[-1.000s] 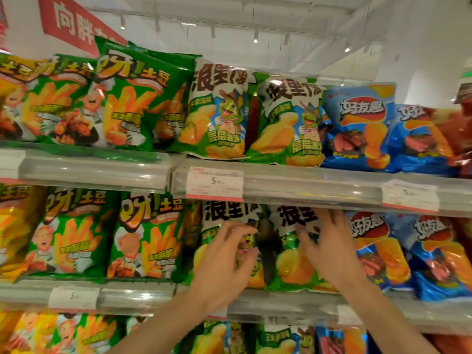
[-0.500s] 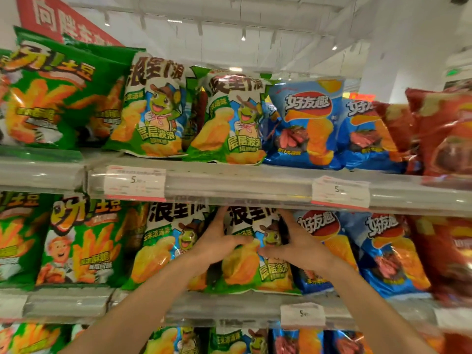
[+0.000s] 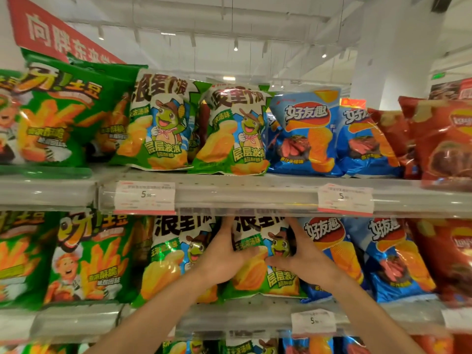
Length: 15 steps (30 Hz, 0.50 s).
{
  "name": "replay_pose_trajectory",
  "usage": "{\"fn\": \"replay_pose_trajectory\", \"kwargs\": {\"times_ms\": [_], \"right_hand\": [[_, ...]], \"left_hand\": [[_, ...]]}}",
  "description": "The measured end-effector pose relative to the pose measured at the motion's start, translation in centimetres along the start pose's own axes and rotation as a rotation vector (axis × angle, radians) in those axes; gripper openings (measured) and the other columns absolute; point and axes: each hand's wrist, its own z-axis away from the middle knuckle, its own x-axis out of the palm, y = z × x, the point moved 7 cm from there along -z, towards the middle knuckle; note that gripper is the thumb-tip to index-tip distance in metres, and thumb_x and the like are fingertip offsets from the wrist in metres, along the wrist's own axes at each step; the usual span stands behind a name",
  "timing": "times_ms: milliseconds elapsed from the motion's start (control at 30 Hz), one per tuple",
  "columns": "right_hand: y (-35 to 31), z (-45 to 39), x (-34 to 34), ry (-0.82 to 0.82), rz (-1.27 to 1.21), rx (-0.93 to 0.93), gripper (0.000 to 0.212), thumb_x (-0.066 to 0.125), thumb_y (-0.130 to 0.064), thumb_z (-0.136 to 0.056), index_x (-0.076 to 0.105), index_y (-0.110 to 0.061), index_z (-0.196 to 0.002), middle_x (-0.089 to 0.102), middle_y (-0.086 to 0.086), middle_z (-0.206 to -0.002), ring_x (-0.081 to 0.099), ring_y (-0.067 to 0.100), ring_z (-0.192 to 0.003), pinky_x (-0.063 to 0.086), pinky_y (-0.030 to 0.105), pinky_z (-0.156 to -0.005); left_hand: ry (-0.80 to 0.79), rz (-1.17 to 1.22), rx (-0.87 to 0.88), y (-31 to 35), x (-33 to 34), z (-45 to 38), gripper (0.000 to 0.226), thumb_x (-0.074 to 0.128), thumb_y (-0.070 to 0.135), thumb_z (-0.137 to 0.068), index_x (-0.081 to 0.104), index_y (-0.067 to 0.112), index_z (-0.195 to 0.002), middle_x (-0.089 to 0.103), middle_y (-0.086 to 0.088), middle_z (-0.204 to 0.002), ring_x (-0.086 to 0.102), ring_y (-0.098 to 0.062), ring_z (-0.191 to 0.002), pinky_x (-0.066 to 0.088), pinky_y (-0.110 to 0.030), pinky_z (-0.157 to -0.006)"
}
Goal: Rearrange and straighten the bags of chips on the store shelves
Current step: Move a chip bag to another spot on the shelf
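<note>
A: Head view, what's w/ the hands?
B: Both on one bag on the middle shelf [image 3: 255, 312]. Left hand [image 3: 224, 256] grips the left edge of the green turtle bag [image 3: 265, 277], fingers going up behind it, thumb across the front. Right hand [image 3: 304, 256] grips the right edge the same way, thumb on the front near the turtle pic.
A: So neither is spread flat?
B: No, each is wrapped round a side of the bag. Thumb tips nearly meet at the centre.
A: Where's the bag sit?
B: Upright, bottom on the middle shelf, top tucked under the upper shelf rail [image 3: 242, 198]. A second turtle bag [image 3: 168, 256] is just beside it on the left, touching or overlapping, can't tell which. A blue chip bag [image 3: 329, 241] on the right, partly behind the right hand.
A: Rest of the row?
B: Green fry bags [image 3: 89, 256] far left, another blue bag [image 3: 390, 256], then red bags [image 3: 447, 256], blurred.
A: Upper shelf?
B: Same order: green, two turtle bags [image 3: 235, 129], blue, red. Price tags [image 3: 144, 198] on the rail, red sign [image 3: 53, 39] top left.
</note>
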Motion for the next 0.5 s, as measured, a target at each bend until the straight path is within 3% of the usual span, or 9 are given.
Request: {"fn": "replay_pose_trajectory", "kwargs": {"times_ms": [67, 133, 233, 300, 400, 500], "right_hand": [[-0.3, 0.0, 0.0, 0.006, 0.053, -0.020, 0.092, 0.088, -0.024, -0.071, 0.029, -0.056, -0.132, 0.047, -0.028, -0.131, 0.048, -0.014, -0.117, 0.041, 0.005, -0.090], [-0.6, -0.1, 0.0, -0.006, 0.130, -0.030, 0.093, 0.088, -0.029, -0.071, 0.028, -0.053, -0.138, 0.048, -0.019, -0.135, 0.050, -0.001, -0.124, 0.043, 0.017, -0.099], [-1.5, 0.1, 0.3, 0.046, 0.370, -0.044, 0.088, 0.080, -0.042, -0.077, 0.027, -0.041, -0.147, 0.044, -0.006, -0.136, 0.050, 0.015, -0.125, 0.046, 0.033, -0.103], [-2.8, 0.8, 0.3, 0.247, 0.608, -0.081, 0.081, 0.072, -0.050, -0.082, 0.032, -0.028, -0.150, 0.044, 0.007, -0.137, 0.047, 0.029, -0.125, 0.046, 0.043, -0.103], [-4.6, 1.7, 2.3, 0.478, 0.823, -0.169, 0.068, 0.055, -0.055, -0.088, 0.047, -0.013, -0.141, 0.047, 0.022, -0.133, 0.047, 0.043, -0.123, 0.045, 0.053, -0.100], [-4.4, 0.7, 5.2, 0.442, 0.878, -0.124, 0.074, 0.034, -0.066, -0.093, 0.038, -0.017, -0.149, 0.036, 0.021, -0.149, 0.031, 0.043, -0.141, 0.026, 0.059, -0.115]], "left_hand": [[-0.012, -0.070, 0.080, -0.1, -0.6, 1.3, 0.081, 0.070, 0.024, -0.092, 0.015, 0.065, -0.137, 0.039, 0.030, -0.146, 0.038, 0.009, -0.134, 0.034, -0.012, -0.109], [-0.006, -0.160, 0.141, -0.3, -1.6, 2.6, 0.066, 0.061, 0.021, -0.097, 0.028, 0.050, -0.147, 0.031, 0.019, -0.157, 0.036, 0.000, -0.141, 0.035, -0.022, -0.116], [0.138, -0.499, 0.313, 0.1, -4.3, 3.9, 0.040, 0.054, 0.019, -0.100, 0.051, 0.029, -0.139, 0.045, 0.011, -0.145, 0.050, -0.006, -0.128, 0.047, -0.027, -0.106], [0.275, -0.759, 0.434, 0.2, -5.9, 4.3, 0.034, 0.049, 0.026, -0.098, 0.061, 0.022, -0.130, 0.057, 0.004, -0.134, 0.052, -0.016, -0.124, 0.048, -0.038, -0.104], [0.339, -0.968, 0.284, -2.2, -7.7, 3.7, 0.047, 0.037, 0.045, -0.099, 0.055, 0.027, -0.139, 0.053, -0.004, -0.142, 0.044, -0.028, -0.134, 0.039, -0.051, -0.109], [0.309, -1.026, 0.158, -4.6, -7.8, 3.5, 0.059, 0.016, 0.058, -0.102, 0.032, 0.036, -0.154, 0.034, -0.004, -0.160, 0.024, -0.027, -0.151, 0.018, -0.056, -0.121]]}}
